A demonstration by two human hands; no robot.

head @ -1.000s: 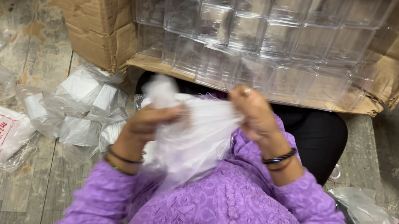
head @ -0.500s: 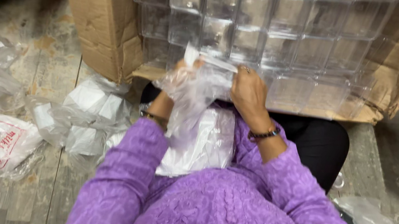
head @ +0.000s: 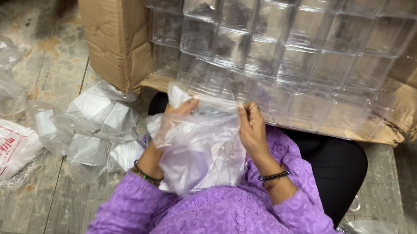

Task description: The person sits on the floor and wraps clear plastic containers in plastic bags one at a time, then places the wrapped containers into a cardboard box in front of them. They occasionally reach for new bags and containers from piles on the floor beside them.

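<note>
Clear plastic bag is being stretched open, both hands pinching its rim; grip evenly toward the twelve o'clock box.

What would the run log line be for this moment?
left hand: grips plastic bag top edge | right hand: grips same edge | cardboard box of clear containers ahead

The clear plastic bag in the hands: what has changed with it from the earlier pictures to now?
The clear plastic bag, bunched low between both hands a second ago, has been lifted toward the cardboard box and its mouth pulled open between the left hand and the right hand. Both hands kept their hold. The clear containers in the box and the packets on the floor stayed.
</note>
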